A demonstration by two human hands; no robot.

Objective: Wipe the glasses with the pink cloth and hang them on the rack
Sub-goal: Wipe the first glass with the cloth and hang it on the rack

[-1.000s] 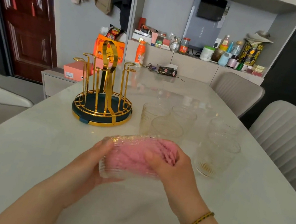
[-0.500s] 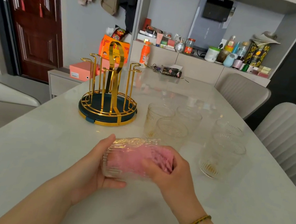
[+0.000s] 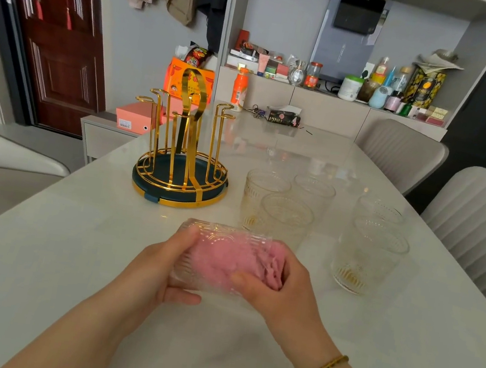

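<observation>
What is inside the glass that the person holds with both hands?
The pink cloth fills the glass, seen through its clear wall. The right hand holds it at the mouth; its fingertips are hidden by the cloth. The left hand covers the base.

Over the last second, the right hand (image 3: pixel 279 290) turned at the mouth of the glass (image 3: pixel 215 236). Its thumb slid lower across the outer wall, and less of the pink cloth (image 3: pixel 230 260) showed past the rim. One finger of the left hand (image 3: pixel 156 271) came into view under the base. The glass rolled slightly, bringing an arched pattern uppermost.
</observation>
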